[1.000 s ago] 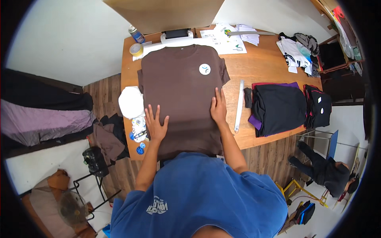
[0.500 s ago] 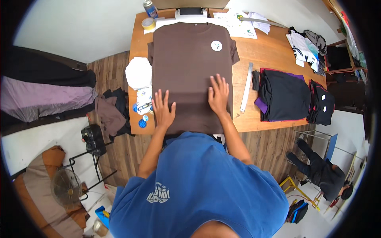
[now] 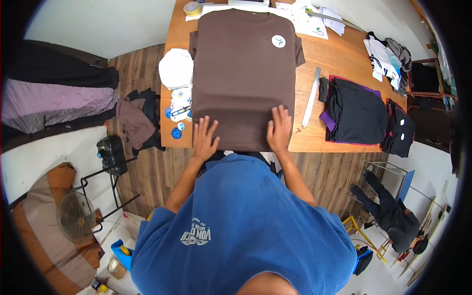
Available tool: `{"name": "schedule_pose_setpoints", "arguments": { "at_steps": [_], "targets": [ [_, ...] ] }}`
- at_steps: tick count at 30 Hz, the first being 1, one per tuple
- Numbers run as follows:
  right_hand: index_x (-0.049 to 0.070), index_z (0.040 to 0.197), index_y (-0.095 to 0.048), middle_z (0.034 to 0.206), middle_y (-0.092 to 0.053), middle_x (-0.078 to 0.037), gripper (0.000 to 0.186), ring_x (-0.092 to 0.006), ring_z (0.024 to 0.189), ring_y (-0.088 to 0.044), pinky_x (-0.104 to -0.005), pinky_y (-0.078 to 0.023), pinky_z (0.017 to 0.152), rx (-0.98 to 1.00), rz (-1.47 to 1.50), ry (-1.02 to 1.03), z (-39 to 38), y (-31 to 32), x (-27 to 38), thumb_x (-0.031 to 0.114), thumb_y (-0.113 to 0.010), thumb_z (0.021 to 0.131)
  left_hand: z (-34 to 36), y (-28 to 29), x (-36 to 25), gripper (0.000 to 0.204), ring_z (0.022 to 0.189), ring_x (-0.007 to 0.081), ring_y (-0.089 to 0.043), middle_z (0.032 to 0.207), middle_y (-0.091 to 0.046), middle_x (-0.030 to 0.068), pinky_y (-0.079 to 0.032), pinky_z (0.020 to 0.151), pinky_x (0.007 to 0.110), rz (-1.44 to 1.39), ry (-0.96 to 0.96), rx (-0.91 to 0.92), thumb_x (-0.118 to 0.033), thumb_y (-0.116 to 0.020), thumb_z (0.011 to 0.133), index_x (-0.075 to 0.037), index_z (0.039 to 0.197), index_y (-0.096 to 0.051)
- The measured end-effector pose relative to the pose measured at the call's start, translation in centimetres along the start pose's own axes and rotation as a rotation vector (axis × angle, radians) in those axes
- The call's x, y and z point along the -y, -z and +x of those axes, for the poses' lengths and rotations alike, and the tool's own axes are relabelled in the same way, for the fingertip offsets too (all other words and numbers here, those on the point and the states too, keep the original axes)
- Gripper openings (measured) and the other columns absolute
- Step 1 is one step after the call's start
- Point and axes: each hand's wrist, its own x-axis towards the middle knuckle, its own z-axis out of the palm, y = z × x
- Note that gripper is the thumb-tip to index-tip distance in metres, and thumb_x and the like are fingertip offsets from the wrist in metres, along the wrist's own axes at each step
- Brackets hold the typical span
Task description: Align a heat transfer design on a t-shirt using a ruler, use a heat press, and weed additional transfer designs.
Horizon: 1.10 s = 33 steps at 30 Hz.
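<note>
A brown T-shirt [image 3: 241,69] lies spread flat on the wooden table, its collar at the far side and its hem at the near edge. A round white patch [image 3: 278,41] with a dark mark sits on its upper right chest. My left hand [image 3: 205,140] rests open near the shirt's lower left corner, fingers spread. Across from it, my right hand [image 3: 280,129] lies flat by the lower right edge, its fingers extended. Neither hand grips anything. Soft creases cross the cloth just beyond my hands.
Left of the shirt are a white rounded item [image 3: 176,69] and blue round stickers [image 3: 176,133]. A metal ruler [image 3: 311,98] and folded dark garments [image 3: 356,112] lie to the right. Tape [image 3: 192,9] sits at the back. Another person [image 3: 393,216] is at the far right.
Both hands have slid over the shirt toward its hem and my body. The whole view has shifted, so the table sits higher in the picture.
</note>
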Motion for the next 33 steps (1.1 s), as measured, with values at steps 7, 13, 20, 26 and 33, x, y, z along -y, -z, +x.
{"name": "schedule_pose_setpoints", "arguments": {
  "at_steps": [7,13,20,26,33],
  "targets": [
    [0.023,0.153,-0.047,0.166,-0.031,-0.008,0.055,-0.0341,0.153,-0.026,-0.0513,-0.019,0.125,0.453,-0.083,0.019,-10.8,-1.2,-3.8,0.019,-0.055,0.099,-5.2,-2.5,1.2,0.066,0.157,0.0342,-0.014,0.171,-0.015,0.0122,-0.013,0.126,0.051,0.063,-0.058,0.343,-0.037,-0.061,0.098,-0.023,0.159,-0.038],
    [0.012,0.134,-0.063,0.151,-0.048,-0.015,0.041,-0.0367,0.141,-0.043,-0.0478,-0.031,0.118,0.338,0.025,-0.072,-13.6,2.5,-5.8,0.009,-0.061,0.093,-7.3,-1.7,3.8,0.046,0.143,0.0351,-0.041,0.155,-0.044,0.0122,-0.033,0.116,0.052,-0.411,0.117,0.323,-0.028,-0.065,0.096,-0.016,0.14,-0.058],
    [0.017,0.132,-0.066,0.15,-0.049,-0.012,0.042,-0.0368,0.139,-0.044,-0.0485,-0.033,0.116,0.248,0.031,-0.142,-8.4,3.6,-2.8,0.01,-0.062,0.091,-1.5,2.9,-0.2,0.046,0.141,0.0378,-0.042,0.153,-0.046,0.0137,-0.032,0.116,0.053,-0.214,0.065,0.044,-0.027,-0.064,0.098,-0.012,0.141,-0.058],
    [0.026,0.143,-0.06,0.166,-0.031,-0.011,0.056,-0.0383,0.151,-0.029,-0.0539,-0.025,0.122,0.416,-0.062,-0.153,-12.7,2.3,-6.0,0.012,-0.064,0.09,-3.3,0.4,2.2,0.051,0.153,0.0356,-0.025,0.165,-0.032,0.0105,-0.024,0.124,0.05,-0.117,-0.167,0.306,-0.028,-0.064,0.098,-0.015,0.147,-0.055],
    [0.012,0.129,-0.066,0.135,-0.058,-0.016,0.04,-0.0376,0.127,-0.055,-0.0472,-0.043,0.106,0.286,-0.052,-0.352,-13.3,5.3,-6.7,0.009,-0.065,0.089,-4.4,1.1,2.8,0.021,0.11,0.0278,-0.066,0.113,-0.07,0.0134,-0.052,0.09,0.042,-0.469,0.11,0.176,-0.022,-0.072,0.094,-0.004,0.104,-0.073]
  ]
}}
